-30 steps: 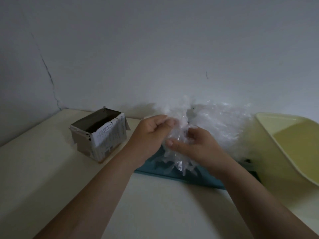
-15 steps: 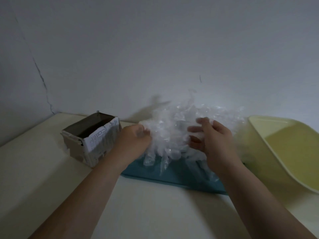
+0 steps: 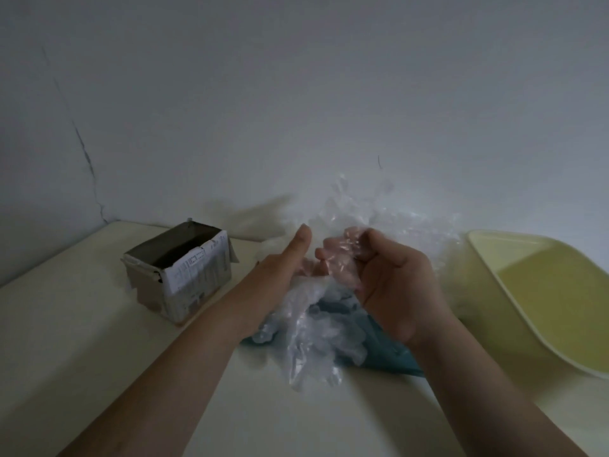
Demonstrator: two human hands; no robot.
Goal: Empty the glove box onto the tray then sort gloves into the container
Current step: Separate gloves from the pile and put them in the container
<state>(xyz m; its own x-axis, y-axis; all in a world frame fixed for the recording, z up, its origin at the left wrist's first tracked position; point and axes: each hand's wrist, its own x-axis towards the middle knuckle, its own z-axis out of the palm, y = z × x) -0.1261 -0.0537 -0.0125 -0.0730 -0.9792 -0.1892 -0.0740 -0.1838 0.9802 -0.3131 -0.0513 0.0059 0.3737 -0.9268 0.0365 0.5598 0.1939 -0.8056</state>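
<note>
A heap of clear plastic gloves (image 3: 389, 222) lies on a teal tray (image 3: 385, 354) against the wall. My right hand (image 3: 392, 282) is above the tray, its fingers curled round a bunch of clear gloves (image 3: 313, 338) that hangs down past the tray's front edge. My left hand (image 3: 283, 268) is beside it on the left, thumb up, with its fingers under the same bunch; how they lie is hidden. The torn cardboard glove box (image 3: 184, 272) stands open-topped to the left.
A pale yellow container (image 3: 514, 258) sits at the right, tilted and showing its bare inside. The cream table (image 3: 99, 357) meets a grey wall at the back, with a corner at the far left.
Both hands have drawn back from the heap toward me and come together. A bunch of gloves now hangs from the right hand over the tray's front edge.
</note>
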